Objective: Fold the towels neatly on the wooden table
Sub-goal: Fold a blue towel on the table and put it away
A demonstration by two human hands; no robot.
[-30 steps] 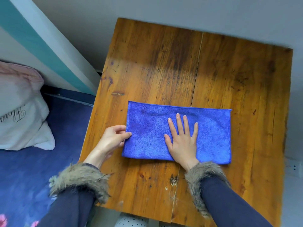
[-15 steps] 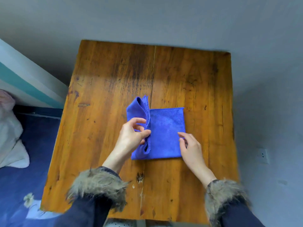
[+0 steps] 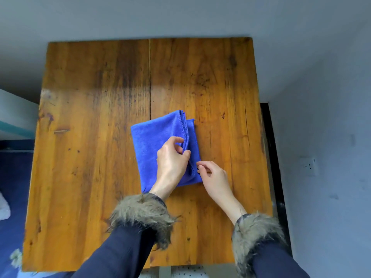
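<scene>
A blue towel (image 3: pixel 149 145) lies folded near the middle of the wooden table (image 3: pixel 90 157). Its upper flap has come over from the left, and the stitched free edges stand slightly raised along the right side. My left hand (image 3: pixel 171 161) rests on the towel and pinches those free edges between thumb and fingers. My right hand (image 3: pixel 213 177) sits at the towel's lower right corner, fingers curled and fingertips touching the bottom layer's edge. The towel's lower middle is hidden under my left hand.
Grey walls close in behind and to the right of the table, with a white wall socket (image 3: pixel 308 166) at the right. A dark gap (image 3: pixel 270 137) runs along the table's right edge. Blue floral bedding (image 3: pixel 14 177) lies to the left.
My left hand has carried the towel's left half over to the right, so the towel is now folded narrower. My right hand has stayed at the lower right corner. The camera has moved closer.
</scene>
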